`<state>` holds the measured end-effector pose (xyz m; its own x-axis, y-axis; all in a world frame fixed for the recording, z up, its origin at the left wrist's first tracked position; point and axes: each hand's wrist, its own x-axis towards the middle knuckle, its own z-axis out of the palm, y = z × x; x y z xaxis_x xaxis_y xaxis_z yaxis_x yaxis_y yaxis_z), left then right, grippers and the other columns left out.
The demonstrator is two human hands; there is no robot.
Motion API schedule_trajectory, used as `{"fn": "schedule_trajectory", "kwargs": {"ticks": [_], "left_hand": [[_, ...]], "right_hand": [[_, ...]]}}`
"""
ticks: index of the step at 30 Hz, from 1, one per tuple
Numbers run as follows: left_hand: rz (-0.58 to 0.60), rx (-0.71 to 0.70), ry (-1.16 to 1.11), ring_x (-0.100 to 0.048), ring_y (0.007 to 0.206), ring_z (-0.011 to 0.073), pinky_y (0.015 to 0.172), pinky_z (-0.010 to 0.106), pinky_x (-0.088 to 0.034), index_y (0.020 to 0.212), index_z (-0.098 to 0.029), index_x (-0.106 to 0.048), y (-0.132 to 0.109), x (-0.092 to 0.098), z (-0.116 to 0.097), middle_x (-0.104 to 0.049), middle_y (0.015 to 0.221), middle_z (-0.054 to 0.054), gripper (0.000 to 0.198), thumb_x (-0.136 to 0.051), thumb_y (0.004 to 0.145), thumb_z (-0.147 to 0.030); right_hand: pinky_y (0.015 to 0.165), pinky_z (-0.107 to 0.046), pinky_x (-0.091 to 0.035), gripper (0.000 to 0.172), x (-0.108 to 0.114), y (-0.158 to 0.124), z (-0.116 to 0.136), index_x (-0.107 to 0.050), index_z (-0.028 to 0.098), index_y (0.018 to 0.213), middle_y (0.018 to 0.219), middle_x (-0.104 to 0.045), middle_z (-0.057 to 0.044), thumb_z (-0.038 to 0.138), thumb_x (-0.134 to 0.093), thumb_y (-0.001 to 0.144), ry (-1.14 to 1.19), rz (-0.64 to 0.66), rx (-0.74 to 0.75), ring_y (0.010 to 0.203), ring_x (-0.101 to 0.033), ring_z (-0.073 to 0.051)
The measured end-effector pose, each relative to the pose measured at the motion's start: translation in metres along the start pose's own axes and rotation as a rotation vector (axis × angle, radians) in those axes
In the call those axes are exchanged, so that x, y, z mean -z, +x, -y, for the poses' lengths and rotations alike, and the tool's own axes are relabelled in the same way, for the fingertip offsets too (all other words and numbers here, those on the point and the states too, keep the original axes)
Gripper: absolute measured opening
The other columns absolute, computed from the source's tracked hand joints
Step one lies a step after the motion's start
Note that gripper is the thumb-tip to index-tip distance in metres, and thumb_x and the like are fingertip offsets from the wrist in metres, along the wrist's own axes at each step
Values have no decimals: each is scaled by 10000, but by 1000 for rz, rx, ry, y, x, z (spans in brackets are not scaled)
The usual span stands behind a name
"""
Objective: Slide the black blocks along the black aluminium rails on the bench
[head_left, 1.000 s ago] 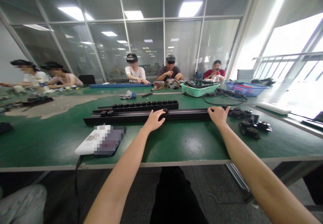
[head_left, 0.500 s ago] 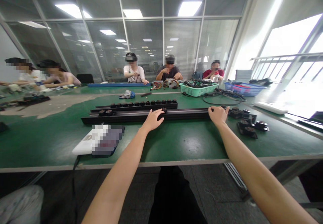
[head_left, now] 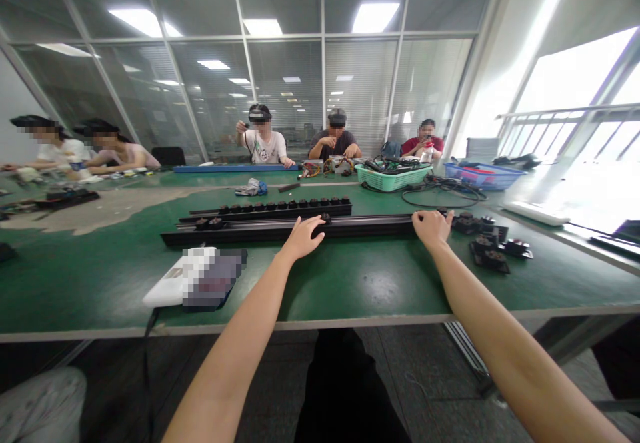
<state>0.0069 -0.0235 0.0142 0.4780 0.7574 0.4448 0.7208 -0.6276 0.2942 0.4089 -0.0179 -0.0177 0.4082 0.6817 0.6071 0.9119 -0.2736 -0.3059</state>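
Note:
A long black rail (head_left: 370, 228) lies across the green table in front of me. My left hand (head_left: 303, 238) is over its middle, fingers and thumb curled around a small round black part (head_left: 327, 218) in the channel; the grip is partly hidden. At the rail's right end, my right hand (head_left: 432, 228) is closed around the end, thumb and fingers bent, with something dark between them. Two similar round black parts (head_left: 209, 223) sit in the left of the channel. Behind lies a second black rail (head_left: 285, 207) carrying a row of several such parts.
Loose black parts (head_left: 493, 250) lie to the right. A white and dark pouch-like item (head_left: 173, 283) is nearer on the left. Farther back are a green basket (head_left: 395, 176) of cables, a blue basket (head_left: 483, 175) and a grey-blue cloth (head_left: 251, 187). Several people sit around the table.
Both my hands and the rail look unmoved. Across the table, a person in a white shirt has raised one hand beside the head, holding something dark.

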Motion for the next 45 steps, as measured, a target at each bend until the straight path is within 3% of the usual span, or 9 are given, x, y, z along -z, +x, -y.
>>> {"fn": "schedule_trajectory", "kwargs": {"ticks": [21, 28, 35, 45], "left_hand": [[1, 6, -4, -507, 1482, 266, 1306, 638, -137, 1403, -244, -598, 0, 0, -2, -553, 1581, 119, 442, -567, 963, -279], [-1, 5, -9, -505, 1484, 264, 1309, 629, -134, 1397, -229, -599, 0, 1, -2, -555, 1577, 127, 438, -569, 962, -276], [0, 1, -3, -514, 1476, 268, 1304, 641, -135, 1397, -243, -600, 0, 0, 0, -560, 1574, 120, 435, -567, 965, -280], [3, 7, -4, -509, 1480, 261, 1311, 625, -125, 1397, -215, -596, 0, 0, -2, -554, 1576, 134, 433, -570, 968, -272]], "right_hand": [[1196, -679, -202, 440, -2, 2, -8, -828, 174, 970, 1001, -717, -154, 335, -419, 944, 25, -17, -87, 1041, -612, -302], [1195, -669, -214, 461, 0, 1, -6, -819, 94, 1009, 1117, -692, -238, 325, -424, 954, -29, 27, -128, 1138, -595, -351], [1196, -656, -231, 472, 3, 0, -5, -810, 68, 1054, 1177, -677, -268, 302, -409, 964, -38, 34, -153, 1209, -570, -378], [1210, -627, -217, 520, 14, -2, -1, -771, 28, 1188, 1275, -651, -288, 308, -374, 1004, -122, 143, -209, 1285, -530, -384]]}}
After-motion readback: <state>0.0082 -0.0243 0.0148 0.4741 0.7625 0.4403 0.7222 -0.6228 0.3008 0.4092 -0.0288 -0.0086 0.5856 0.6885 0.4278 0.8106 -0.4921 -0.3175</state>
